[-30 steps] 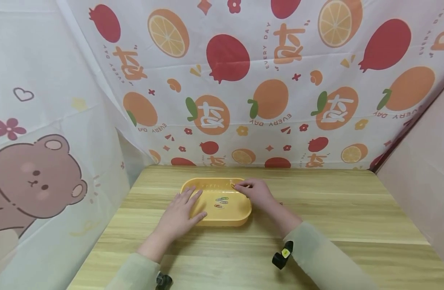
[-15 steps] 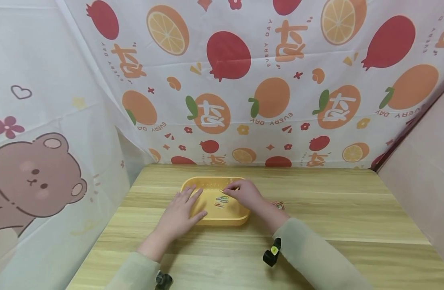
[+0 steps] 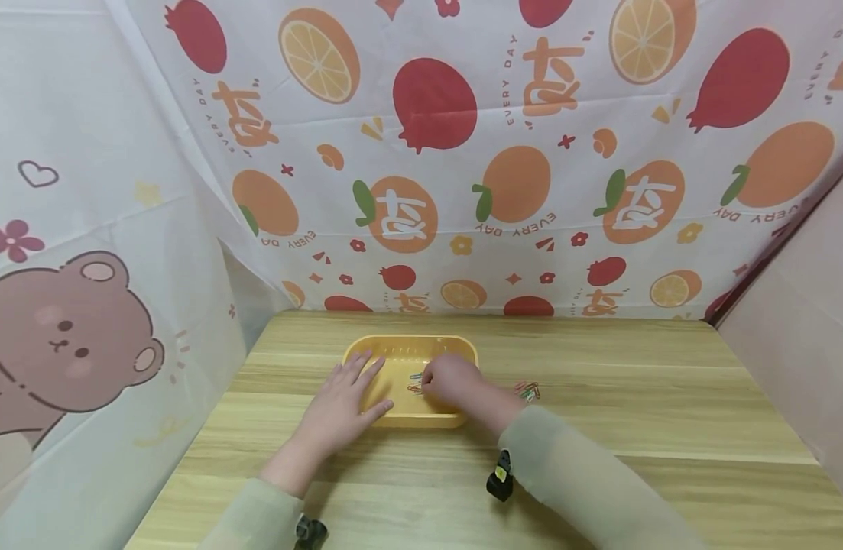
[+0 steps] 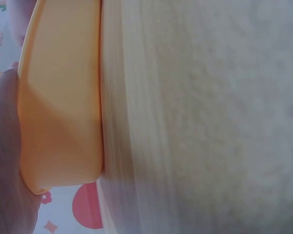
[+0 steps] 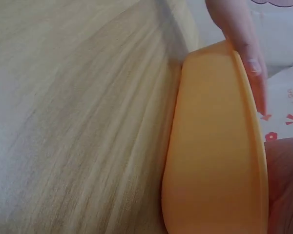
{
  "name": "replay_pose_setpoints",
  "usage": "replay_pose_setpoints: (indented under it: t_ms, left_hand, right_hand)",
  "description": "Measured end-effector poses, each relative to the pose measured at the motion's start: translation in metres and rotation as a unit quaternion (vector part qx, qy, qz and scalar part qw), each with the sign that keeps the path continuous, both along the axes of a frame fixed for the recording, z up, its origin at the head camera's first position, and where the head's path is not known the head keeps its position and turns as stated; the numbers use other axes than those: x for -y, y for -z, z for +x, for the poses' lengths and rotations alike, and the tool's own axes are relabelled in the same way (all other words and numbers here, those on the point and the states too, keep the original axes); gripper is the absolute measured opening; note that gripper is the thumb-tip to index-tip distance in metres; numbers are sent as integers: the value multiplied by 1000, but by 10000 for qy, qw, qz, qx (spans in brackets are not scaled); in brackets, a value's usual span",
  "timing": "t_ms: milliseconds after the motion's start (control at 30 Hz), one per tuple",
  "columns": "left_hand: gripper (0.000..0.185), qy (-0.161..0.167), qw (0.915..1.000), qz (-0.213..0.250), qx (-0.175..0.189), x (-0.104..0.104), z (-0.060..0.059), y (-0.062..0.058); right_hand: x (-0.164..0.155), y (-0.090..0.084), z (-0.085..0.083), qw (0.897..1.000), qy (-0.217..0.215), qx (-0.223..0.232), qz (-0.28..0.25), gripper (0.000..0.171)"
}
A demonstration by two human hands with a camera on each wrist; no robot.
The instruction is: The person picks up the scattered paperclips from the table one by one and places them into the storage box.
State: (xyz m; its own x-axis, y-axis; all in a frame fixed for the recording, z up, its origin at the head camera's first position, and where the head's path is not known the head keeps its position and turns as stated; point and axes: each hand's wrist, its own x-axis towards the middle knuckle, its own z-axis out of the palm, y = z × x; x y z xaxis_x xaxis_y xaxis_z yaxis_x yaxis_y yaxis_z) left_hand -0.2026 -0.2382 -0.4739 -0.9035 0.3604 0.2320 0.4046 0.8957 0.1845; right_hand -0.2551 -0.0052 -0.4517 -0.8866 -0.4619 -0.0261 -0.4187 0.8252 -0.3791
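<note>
A yellow tray (image 3: 414, 421) sits on the wooden table in the head view. Spread over its left rim is my left hand (image 3: 333, 409), fingers straight and thumb over the front rim. My right hand (image 3: 454, 380) reaches down inside the tray from the right with curled fingers. Close beside its fingertips lie small coloured paper clips (image 3: 414, 388) on the tray floor, partly covered by that hand. I cannot tell whether a clip is still between the fingertips. In the right wrist view, the tray wall (image 5: 215, 141) hides much of the right hand (image 5: 286, 183).
Right of the tray, a small pile of paper clips (image 3: 529, 391) in red, pink and green lies on the table (image 3: 641, 397). Behind the table hangs a fruit-print cloth (image 3: 517, 252). A bear-print cloth (image 3: 84, 336) hangs at the left.
My right hand, which pinched a paper clip above the tray, has moved left and then down to the tray floor. The clip pile on the table has come into view. The left hand stays put.
</note>
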Motion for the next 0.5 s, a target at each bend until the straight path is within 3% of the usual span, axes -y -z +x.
replay_pose_setpoints:
  t_ms: [233,500]
  left_hand:
    - [79,-7,10000,43,19,0,0,0]
    - [80,-19,10000,-2,34,-1,0,0]
  right_hand:
    - [3,2,4,9982,-63,-133,576,25]
    - [6,5,3,9950,-39,-259,962,22]
